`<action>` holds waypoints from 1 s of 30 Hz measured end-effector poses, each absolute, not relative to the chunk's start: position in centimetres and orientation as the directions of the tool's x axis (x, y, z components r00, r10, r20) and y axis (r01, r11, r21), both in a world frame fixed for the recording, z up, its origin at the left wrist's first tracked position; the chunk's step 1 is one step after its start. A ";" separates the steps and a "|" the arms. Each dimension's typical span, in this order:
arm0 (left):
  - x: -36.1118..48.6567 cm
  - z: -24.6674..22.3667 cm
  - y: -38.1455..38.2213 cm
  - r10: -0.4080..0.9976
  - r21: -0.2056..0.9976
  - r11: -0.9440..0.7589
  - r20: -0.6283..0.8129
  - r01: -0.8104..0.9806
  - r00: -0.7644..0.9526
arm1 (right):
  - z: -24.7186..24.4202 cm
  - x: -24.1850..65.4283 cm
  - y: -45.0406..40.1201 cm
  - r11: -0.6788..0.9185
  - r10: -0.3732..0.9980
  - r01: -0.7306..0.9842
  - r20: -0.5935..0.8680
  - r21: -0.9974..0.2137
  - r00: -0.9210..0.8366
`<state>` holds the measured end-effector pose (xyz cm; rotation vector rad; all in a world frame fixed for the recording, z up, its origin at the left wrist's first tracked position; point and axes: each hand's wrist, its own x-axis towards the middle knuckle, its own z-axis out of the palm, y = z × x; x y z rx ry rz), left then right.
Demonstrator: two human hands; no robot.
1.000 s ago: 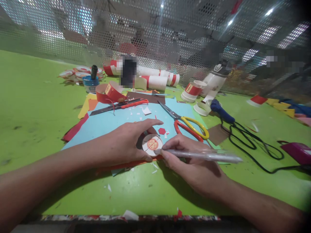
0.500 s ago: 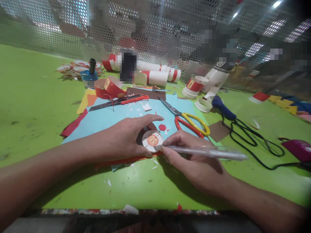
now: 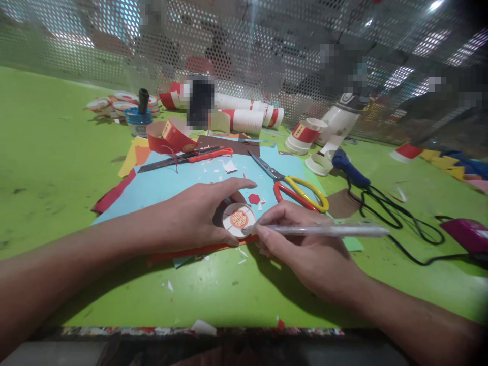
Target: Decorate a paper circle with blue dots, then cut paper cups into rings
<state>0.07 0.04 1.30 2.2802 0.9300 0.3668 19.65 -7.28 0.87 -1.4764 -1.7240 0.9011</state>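
My left hand (image 3: 202,213) curves round the left side of a white paper disc (image 3: 229,221) with an orange round print, thumb at its lower edge. In my right hand (image 3: 301,244) a clear pen (image 3: 324,231) is pinched, its tip on the disc's lower right part. Beneath lie light blue paper (image 3: 171,188) and an orange sheet (image 3: 194,250). A small red hexagon (image 3: 254,199) rests just beyond the disc. Scissors with yellow and red handles (image 3: 305,191) lie behind my right hand.
Orange-handled scissors (image 3: 211,155), a red paper ring (image 3: 156,137) and a blue jar (image 3: 138,122) stand or lie further back. Paper cups (image 3: 246,122) lie behind. To the right are a blue-handled tool (image 3: 351,170) with black cord and a magenta object (image 3: 465,235).
The pen's rear end has swung slightly upward and away, and my right hand has tilted a little with it. My left hand stays round the disc.
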 end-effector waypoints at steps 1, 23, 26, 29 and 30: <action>0.1 1.3 0.1 0.702 0.656 -0.545 0.016 0.522 0.712 | 0.9 19.6 -7.2 0.114 0.991 0.512 0.061 -0.852 -0.121; 0.2 1.2 0.0 0.702 0.650 -0.554 0.030 0.520 0.711 | 0.8 19.6 -7.2 0.092 0.992 0.510 0.035 -0.855 -0.121; 0.2 1.2 0.0 0.703 0.649 -0.556 0.034 0.519 0.710 | 0.8 19.6 -7.2 0.104 0.991 0.515 0.048 -0.851 -0.121; 0.1 1.2 0.0 0.702 0.649 -0.558 0.035 0.518 0.712 | 0.9 19.6 -7.2 0.113 0.990 0.507 0.054 -0.855 -0.129; 0.1 1.2 0.1 0.699 0.648 -0.560 0.036 0.516 0.714 | 0.9 19.6 -7.2 0.112 0.990 0.505 0.054 -0.856 -0.128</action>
